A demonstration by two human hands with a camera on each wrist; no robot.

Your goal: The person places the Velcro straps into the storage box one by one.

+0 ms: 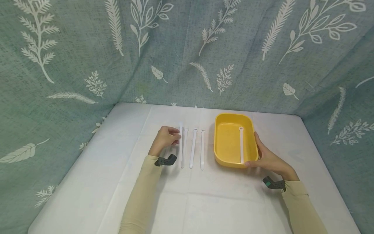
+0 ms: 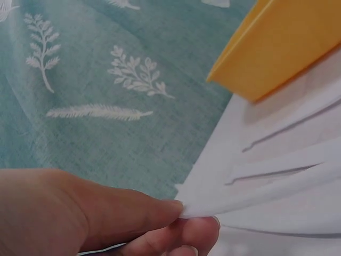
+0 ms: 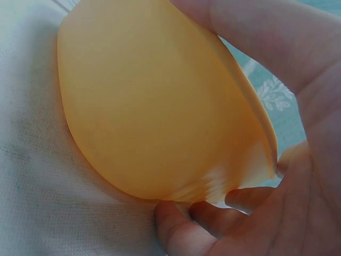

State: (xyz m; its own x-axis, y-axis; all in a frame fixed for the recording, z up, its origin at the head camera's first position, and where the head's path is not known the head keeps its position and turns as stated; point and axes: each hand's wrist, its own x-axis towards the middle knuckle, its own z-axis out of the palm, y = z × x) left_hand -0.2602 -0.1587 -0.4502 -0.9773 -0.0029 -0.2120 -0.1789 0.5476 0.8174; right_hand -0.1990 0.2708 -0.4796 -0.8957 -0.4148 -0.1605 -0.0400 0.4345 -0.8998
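Note:
My left hand (image 1: 166, 138) pinches a long white strap (image 1: 180, 143) between thumb and fingertips; the left wrist view shows the pinched end of this strap (image 2: 213, 207) close up. Just to its right, several similar straps with slotted heads lie side by side, among them a middle strap (image 1: 193, 148) and a rightmost strap (image 1: 202, 149). A yellow rectangular tray (image 1: 219, 161) stands farther right, holding one white strap (image 1: 241, 146) lengthwise. My right hand (image 1: 270, 159) grips the tray's right side, thumb at the near corner, other fingers along the outer wall (image 3: 144, 117).
A white cloth (image 1: 204, 208) covers the table. Behind it and at both sides hangs a blue-green curtain (image 1: 181, 65) with white leaf prints. Dark wristbands with small cameras sit on both wrists.

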